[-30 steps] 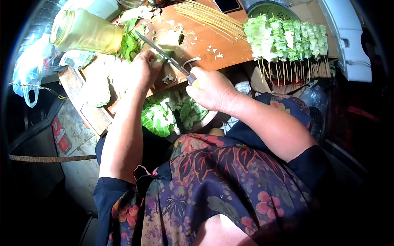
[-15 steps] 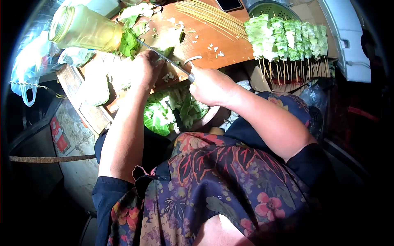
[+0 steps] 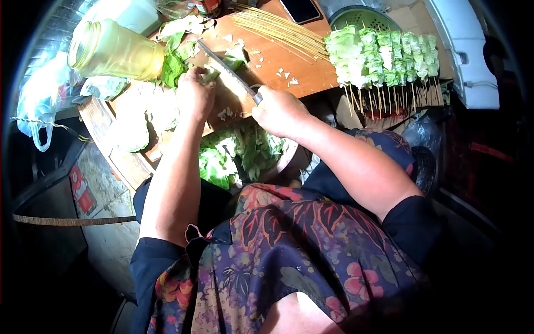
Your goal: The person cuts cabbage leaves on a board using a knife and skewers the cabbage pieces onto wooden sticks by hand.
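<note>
My right hand (image 3: 280, 111) is closed around the dark handle of a knife (image 3: 227, 68). Its blade slants up and left across the wooden board (image 3: 267, 64), with its flat side showing. Just left of the blade, my left hand (image 3: 196, 93) has its fingers curled on a pale green piece of cabbage leaf (image 3: 210, 74), mostly hidden by the fingers. Right behind the blade lies another green leaf piece (image 3: 236, 57). White cabbage scraps are scattered over the board.
A yellowish jar (image 3: 119, 51) lies at the left beside green leaves (image 3: 173, 67). Bamboo skewers (image 3: 283, 33) and a phone (image 3: 300, 10) are at the back. Skewered cabbage (image 3: 381, 55) stands right, near a green colander (image 3: 364, 18). Cut leaves (image 3: 239, 150) fill a container below the board.
The knife has swung to point more away from me, its flat side now turned up. My left hand has shifted slightly left, and the leaf piece shows at its fingertips.
</note>
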A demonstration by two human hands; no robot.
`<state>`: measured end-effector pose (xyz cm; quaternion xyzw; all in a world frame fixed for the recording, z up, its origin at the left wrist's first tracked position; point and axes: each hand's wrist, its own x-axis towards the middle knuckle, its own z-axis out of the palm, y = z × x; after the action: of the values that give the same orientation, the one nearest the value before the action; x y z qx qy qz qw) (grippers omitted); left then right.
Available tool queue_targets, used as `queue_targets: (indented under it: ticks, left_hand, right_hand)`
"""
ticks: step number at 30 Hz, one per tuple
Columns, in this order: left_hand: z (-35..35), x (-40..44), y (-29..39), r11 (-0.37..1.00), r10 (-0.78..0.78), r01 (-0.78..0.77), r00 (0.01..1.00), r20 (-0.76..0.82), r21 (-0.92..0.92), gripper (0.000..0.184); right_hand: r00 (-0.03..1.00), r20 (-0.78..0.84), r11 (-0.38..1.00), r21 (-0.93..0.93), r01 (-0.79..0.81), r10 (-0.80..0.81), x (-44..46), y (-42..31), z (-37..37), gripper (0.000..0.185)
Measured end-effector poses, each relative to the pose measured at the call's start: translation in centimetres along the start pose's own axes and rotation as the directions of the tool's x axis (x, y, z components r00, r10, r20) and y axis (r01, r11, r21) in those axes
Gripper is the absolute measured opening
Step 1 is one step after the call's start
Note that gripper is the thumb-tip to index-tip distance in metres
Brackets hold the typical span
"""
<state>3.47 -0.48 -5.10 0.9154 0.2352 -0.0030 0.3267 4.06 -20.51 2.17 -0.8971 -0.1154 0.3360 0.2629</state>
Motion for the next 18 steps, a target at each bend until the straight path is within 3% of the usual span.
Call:
queue_targets:
  ticks: [6,10,12,15,17,18]
  left_hand:
    - [0.5,1.3,0.6,0.971,-0.045,0.062,0.996,0.077,-0.230,0.048]
    - [-0.5,1.0,0.8,0.982,-0.035,0.042,0.999,0.041,-0.184,0.047]
    - [-1.2,1.0,0.0,0.978,-0.100,0.095,0.995,-0.016,-0.186,0.045]
    - [-5.5,-0.1,1.1,0.999,-0.030,0.034,0.989,-0.146,0.025,0.038]
    - [-9.3,-1.5,2.5,0.939,0.006,0.068,0.977,-0.213,0.336,0.036]
    - [-10.1,-1.5,1.9,0.920,-0.129,0.183,0.976,-0.174,0.347,0.040]
  right_hand:
    - [0.999,-0.032,1.000,0.015,-0.015,0.016,1.2,0.2,-0.2,0.031]
    - [0.999,-0.028,1.000,0.014,-0.028,0.028,0.7,-0.3,-0.7,0.031]
    - [0.999,-0.030,0.999,0.022,-0.028,0.029,0.5,-0.3,-0.8,0.030]
    - [0.997,-0.068,0.998,0.036,0.047,-0.044,-0.1,-0.1,-0.8,0.031]
    - [0.992,-0.076,0.994,0.035,0.099,-0.097,-0.6,-0.2,-0.9,0.031]
    - [0.991,-0.077,0.993,0.037,0.115,-0.111,-0.8,-0.2,-0.8,0.031]
